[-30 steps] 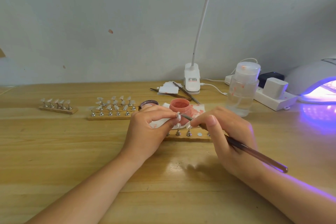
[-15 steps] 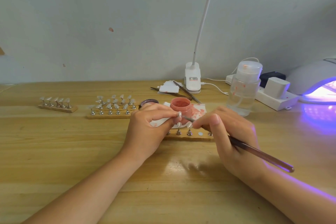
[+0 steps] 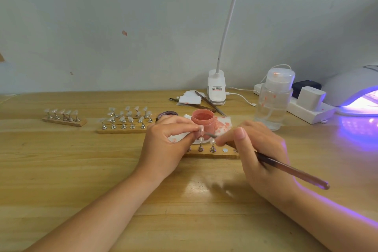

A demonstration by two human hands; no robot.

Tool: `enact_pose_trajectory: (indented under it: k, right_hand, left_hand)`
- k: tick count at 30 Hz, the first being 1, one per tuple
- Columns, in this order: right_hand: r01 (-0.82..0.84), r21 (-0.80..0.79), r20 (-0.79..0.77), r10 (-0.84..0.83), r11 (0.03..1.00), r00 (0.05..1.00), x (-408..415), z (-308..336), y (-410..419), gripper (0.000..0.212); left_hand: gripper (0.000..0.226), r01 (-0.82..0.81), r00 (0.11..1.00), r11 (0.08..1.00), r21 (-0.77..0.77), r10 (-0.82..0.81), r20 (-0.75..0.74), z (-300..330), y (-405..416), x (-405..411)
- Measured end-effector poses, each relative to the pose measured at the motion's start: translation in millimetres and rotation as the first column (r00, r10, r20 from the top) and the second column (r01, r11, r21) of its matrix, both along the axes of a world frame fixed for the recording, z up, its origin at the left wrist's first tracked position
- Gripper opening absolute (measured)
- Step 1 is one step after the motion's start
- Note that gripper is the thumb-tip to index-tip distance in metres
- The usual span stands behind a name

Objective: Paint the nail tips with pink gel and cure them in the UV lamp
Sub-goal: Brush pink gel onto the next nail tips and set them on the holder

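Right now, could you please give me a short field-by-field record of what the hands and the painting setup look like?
left hand: the left hand pinches one nail tip on its stand
right hand: the right hand grips the brush, bristle end pointing at the held tip
gel: open pink gel jar just behind the hands, on a stained wipe
nearest holder: wooden strip with a few tips standing, partly hidden by the hands
other tips: two more strips to the left
UV lamp: far right, glowing purple
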State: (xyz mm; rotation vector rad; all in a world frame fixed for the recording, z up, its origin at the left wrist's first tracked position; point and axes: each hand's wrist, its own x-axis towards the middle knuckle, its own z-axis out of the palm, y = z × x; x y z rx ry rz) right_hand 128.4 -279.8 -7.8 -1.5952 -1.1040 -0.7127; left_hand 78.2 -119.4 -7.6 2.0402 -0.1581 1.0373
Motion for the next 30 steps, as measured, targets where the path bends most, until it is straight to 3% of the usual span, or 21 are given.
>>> enact_pose_trajectory:
  k: [14,18,22,26,30]
  right_hand:
    - [-0.024,-0.014,-0.046,0.023,1.0,0.999,-0.2,-0.7,-1.5,0.057]
    - [-0.007,-0.019,-0.044,0.006,1.0,0.999,-0.5,-0.6,0.2,0.049]
    - [-0.03,0.002,-0.06,0.03,1.0,0.998,-0.8,-1.6,-2.0,0.057]
    - [-0.007,-0.026,-0.041,0.006,1.0,0.999,0.0,-0.8,0.4,0.047]
    - [-0.019,-0.015,-0.032,0.019,1.0,0.999,-0.1,-0.5,-2.1,0.056]
  left_hand:
    - [0.021,-0.025,0.999,1.0,-0.012,0.024,-0.045,1.0,-0.3,-0.6]
    - [0.022,-0.034,0.998,0.999,-0.02,0.033,-0.055,0.1,0.6,-0.3]
    - [0.023,-0.039,0.997,0.999,-0.032,0.037,-0.069,1.1,-0.3,-1.2]
    - [0.025,-0.041,0.997,0.999,-0.018,0.04,-0.073,1.9,-0.6,-2.0]
    - [0.023,-0.052,0.994,0.998,-0.038,0.048,-0.097,3.1,-2.0,-3.3]
